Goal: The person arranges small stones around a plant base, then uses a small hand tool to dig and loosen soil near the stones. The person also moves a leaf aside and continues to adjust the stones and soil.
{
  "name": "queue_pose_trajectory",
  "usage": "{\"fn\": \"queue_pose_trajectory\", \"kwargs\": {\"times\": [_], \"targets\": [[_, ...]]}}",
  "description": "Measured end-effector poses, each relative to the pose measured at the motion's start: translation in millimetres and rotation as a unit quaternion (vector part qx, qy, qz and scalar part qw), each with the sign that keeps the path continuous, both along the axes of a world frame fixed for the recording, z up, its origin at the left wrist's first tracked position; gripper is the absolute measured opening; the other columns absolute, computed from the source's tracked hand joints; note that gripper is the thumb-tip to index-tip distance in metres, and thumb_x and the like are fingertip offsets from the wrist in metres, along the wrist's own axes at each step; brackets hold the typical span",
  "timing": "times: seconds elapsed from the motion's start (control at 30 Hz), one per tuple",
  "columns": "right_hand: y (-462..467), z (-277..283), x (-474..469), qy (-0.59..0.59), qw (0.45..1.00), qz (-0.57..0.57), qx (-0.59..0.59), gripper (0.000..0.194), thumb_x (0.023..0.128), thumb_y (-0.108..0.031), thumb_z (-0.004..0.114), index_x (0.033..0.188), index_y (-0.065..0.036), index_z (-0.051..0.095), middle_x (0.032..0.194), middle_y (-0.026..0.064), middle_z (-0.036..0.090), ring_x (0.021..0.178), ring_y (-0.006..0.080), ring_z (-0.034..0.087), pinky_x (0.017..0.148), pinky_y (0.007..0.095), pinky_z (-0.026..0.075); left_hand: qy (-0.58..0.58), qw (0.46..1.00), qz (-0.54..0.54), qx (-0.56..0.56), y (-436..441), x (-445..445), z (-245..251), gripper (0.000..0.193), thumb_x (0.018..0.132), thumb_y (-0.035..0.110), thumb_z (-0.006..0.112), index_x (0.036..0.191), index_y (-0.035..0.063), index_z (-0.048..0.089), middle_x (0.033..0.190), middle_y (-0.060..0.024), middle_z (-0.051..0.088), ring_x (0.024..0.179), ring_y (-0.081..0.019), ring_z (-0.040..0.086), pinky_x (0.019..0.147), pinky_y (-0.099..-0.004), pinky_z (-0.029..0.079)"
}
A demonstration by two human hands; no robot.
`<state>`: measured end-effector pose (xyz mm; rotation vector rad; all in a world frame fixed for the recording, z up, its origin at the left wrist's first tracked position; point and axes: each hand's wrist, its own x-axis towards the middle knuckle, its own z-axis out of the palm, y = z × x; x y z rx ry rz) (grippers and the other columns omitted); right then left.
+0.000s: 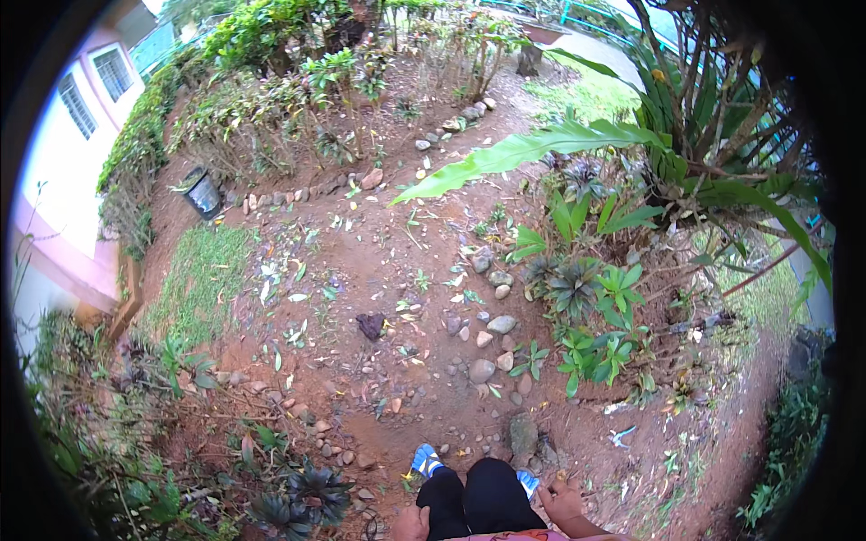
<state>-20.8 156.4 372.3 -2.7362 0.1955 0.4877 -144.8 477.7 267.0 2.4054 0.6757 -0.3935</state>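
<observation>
My left hand [411, 523] hangs beside my left thigh at the bottom edge, partly cut off, its fingers largely hidden. My right hand [563, 502] is held out to the right of my right knee, over the soil. Something small and brown shows at its fingertips, but whether it is held cannot be made out. Black trousers [499, 497] cover my legs. A blue-and-white striped shoe or sock [426, 460] is on my left foot, and part of a matching one [528, 483] shows on the right. A large mossy stone [523, 436] lies just ahead of the right foot.
A dirt path [379, 257] strewn with leaves runs ahead. Rounded stones [502, 324] edge the planted bed on the right. A long fern leaf [528, 152] overhangs the path. A dark bucket [201, 195] tilts at left. One dark clump [371, 326] lies mid-path.
</observation>
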Motion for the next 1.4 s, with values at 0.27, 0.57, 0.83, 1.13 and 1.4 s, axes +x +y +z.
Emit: {"fn": "queue_pose_trajectory", "kwargs": {"times": [0.27,0.57,0.83,1.13,1.4], "targets": [[26.4,-2.1,-32.1,-0.076,0.994,0.03,0.075,0.033,0.079,-0.043,0.074,0.079,-0.011,0.068,0.078,0.0215,0.057,0.072,0.0381,0.06,0.059,0.0462,0.051,0.101,0.982,-0.154,0.042,33.9,51.1,53.6,0.042,0.088,0.047,0.06,0.084,0.0061,0.068,0.088,-0.0193,0.066,0.081,-0.0377,0.065,0.071,-0.0515,0.05],[23.8,-126.0,-52.9,-0.006,0.824,-0.289,0.488,0.045,0.089,-0.048,0.06,0.109,-0.008,0.065,0.123,0.0241,0.057,0.104,0.0441,0.058,0.084,0.0494,0.051,0.181,0.949,-0.249,0.067,37.7,119.9,24.1,0.044,0.087,0.051,0.061,0.083,0.0075,0.069,0.086,-0.0176,0.067,0.079,-0.0367,0.066,0.069,-0.051,0.051],[18.0,-90.4,-15.9,0.09,0.987,0.067,0.115,0.029,0.091,-0.04,0.057,0.105,-0.016,0.067,0.116,0.0258,0.059,0.096,0.045,0.06,0.079,0.0516,0.052,0.058,0.916,-0.397,0.006,60.1,137.5,-10.0,0.047,0.084,0.056,0.065,0.072,0.0106,0.071,0.068,-0.0094,0.066,0.07,-0.0251,0.067,0.059,-0.0432,0.051],[15.5,-46.3,17.1,0.327,0.939,-0.054,0.092,0.04,0.086,-0.039,0.06,0.117,-0.014,0.06,0.108,0.0249,0.059,0.096,0.0418,0.062,0.078,0.0494,0.053,0.139,0.926,-0.35,-0.002,51.4,172.0,8.1,0.048,0.084,0.056,0.065,0.072,0.0104,0.071,0.068,-0.009,0.067,0.07,-0.0237,0.067,0.059,-0.0423,0.051],[14.3,-35.8,60.2,0.391,0.905,-0.121,0.113,0.046,0.083,-0.05,0.064,0.115,-0.017,0.061,0.105,0.0244,0.058,0.101,0.0335,0.065,0.083,0.0415,0.053,0.155,0.925,-0.346,-0.005,51.9,212.1,17.8,0.048,0.084,0.057,0.065,0.072,0.0103,0.071,0.069,-0.0087,0.067,0.07,-0.0224,0.067,0.059,-0.0415,0.051]]}}
